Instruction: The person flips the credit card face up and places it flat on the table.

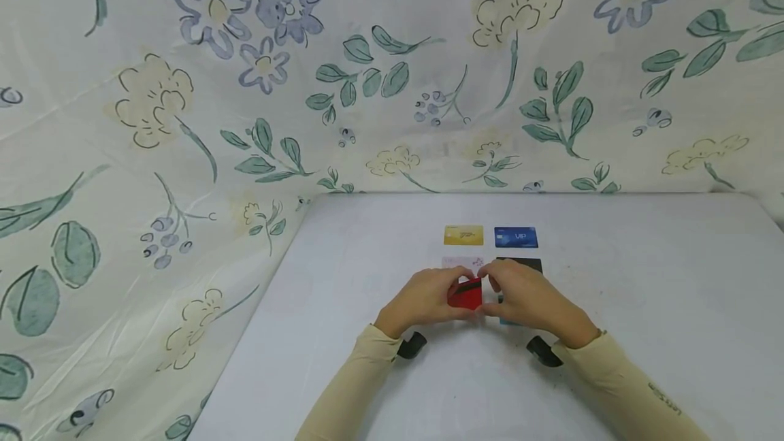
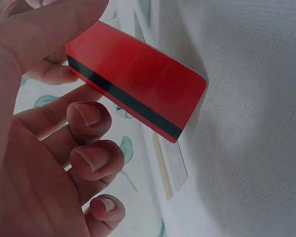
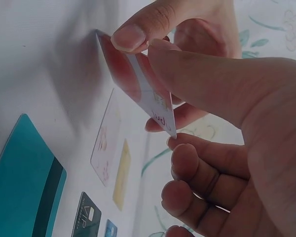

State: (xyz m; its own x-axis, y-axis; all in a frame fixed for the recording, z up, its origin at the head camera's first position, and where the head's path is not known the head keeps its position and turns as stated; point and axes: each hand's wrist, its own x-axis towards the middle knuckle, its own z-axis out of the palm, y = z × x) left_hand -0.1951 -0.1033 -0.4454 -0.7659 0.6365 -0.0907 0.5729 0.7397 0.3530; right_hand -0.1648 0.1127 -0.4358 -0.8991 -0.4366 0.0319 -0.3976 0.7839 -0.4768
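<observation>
Both hands hold a red card (image 1: 467, 296) between them, tilted up off the table. A dark stripe crosses its red side in the left wrist view (image 2: 138, 74); its other side, red and white with lettering, appears in the right wrist view (image 3: 143, 81). My left hand (image 1: 425, 297) pinches it between thumb and forefinger, the other fingers loosely curled. At its right end, the thumb and forefinger of my right hand (image 1: 529, 297) grip it. A teal card (image 3: 27, 177) lies under the right hand, mostly hidden in the head view.
Beyond the hands lie a yellow card (image 1: 463, 235), a blue VIP card (image 1: 516, 237), a pale pink card (image 1: 461, 262) and a partly covered black card (image 1: 528, 263). They lie on a white table (image 1: 643, 278). A floral cloth (image 1: 392, 135) hangs behind and at the left.
</observation>
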